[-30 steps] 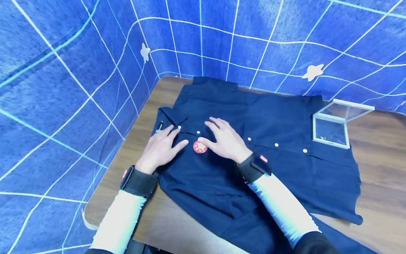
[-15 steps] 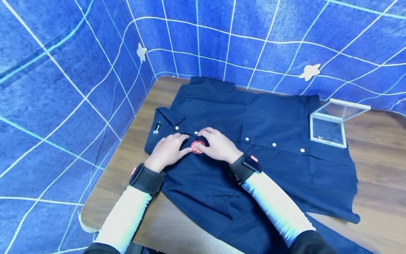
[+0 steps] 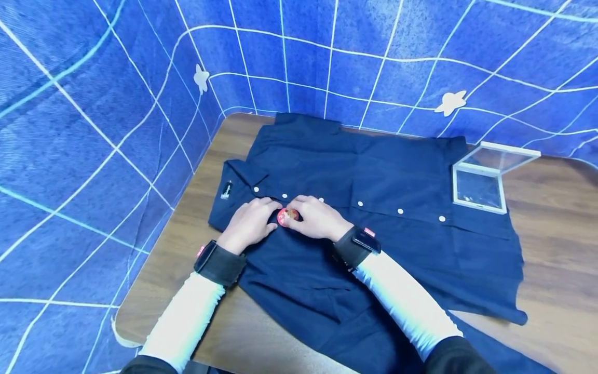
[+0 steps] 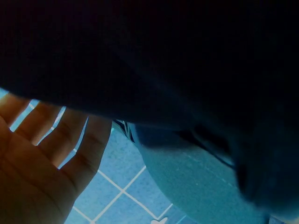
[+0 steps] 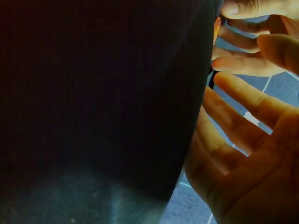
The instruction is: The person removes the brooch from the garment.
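Observation:
A round red badge point(image 3: 282, 217) with gold markings lies on the chest of a dark blue button-up shirt point(image 3: 402, 176), spread on the table. From the right, my right hand point(image 3: 320, 218) pinches the badge between thumb and fingers, covering part of its face. My left hand point(image 3: 249, 222) rests on the shirt just left of the badge, fingers loosely bent and holding nothing. In the left wrist view dark cloth hides that hand's fingertips. The right wrist view shows the badge point(image 5: 217, 29) edge-on, near both hands' fingers.
An open clear case with a white frame point(image 3: 481, 189) stands on the shirt's right end, lid raised. White buttons point(image 3: 360, 203) run along the shirt front. The wooden table point(image 3: 556, 249) meets a blue grid-patterned curtain point(image 3: 355, 62) at the back and left.
My left hand has moved from the collar toward the badge. My right hand's fingers have drawn in around the badge, which now looks slightly tilted.

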Motion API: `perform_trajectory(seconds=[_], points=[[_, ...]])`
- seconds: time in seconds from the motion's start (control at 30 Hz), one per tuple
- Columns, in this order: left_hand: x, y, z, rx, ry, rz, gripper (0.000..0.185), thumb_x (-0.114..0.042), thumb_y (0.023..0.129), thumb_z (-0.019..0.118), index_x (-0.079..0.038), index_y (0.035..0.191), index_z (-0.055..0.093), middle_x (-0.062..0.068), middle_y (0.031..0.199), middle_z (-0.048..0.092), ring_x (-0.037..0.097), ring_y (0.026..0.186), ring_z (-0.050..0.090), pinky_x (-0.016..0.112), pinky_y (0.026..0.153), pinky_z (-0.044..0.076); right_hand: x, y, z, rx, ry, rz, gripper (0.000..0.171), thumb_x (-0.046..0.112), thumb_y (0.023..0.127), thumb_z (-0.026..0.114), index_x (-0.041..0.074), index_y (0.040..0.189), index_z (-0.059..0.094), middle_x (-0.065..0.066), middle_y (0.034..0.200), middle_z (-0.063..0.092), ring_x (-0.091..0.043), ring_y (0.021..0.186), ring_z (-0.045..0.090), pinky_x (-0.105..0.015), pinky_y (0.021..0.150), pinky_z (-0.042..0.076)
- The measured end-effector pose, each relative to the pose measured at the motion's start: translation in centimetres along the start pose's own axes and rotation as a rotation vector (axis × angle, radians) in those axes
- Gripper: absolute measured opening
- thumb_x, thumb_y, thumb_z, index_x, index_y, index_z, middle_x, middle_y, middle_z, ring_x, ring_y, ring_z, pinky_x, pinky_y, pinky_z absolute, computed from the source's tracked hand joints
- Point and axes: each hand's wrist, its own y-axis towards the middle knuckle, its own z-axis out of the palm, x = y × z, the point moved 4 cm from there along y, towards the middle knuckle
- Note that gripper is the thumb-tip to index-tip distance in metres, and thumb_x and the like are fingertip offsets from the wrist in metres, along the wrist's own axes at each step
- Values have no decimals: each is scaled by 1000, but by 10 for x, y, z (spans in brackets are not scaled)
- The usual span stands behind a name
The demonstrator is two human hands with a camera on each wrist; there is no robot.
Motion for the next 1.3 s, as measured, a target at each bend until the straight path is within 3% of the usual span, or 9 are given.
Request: perform_trajectory(seconds=[0.13,0.5,0.93,1.3], points=[[-2,1,1,-10,25,25,40,-20,84,77,-8,121,67,12,123,67,32,108,66,48,89,53,3,-1,0,21,-20,-43,24,32,94,64,11,103,72,-8,115,68,-25,101,62,-37,91,51],[-6,3,2,-22,51,63,35,-22,85,76,-8,116,70,10,117,68,31,104,66,45,87,54,5,0,4,63,-58,-50,34,31,93,64,5,113,71,-13,125,64,-32,111,60,-40,98,48],[-6,1,2,-3,42,88,33,-22,87,75,-6,114,69,13,107,66,29,97,67,43,84,55,7,2,5,82,-64,-83,32,23,92,69,2,116,69,-14,128,62,-32,115,60,-40,102,47],[-9,3,1,-21,40,121,28,-23,88,74,-6,110,69,12,102,66,28,89,67,42,77,56,6,2,-8,124,-27,-21,33,30,93,67,7,118,69,-12,128,61,-26,111,61,-40,97,52]])
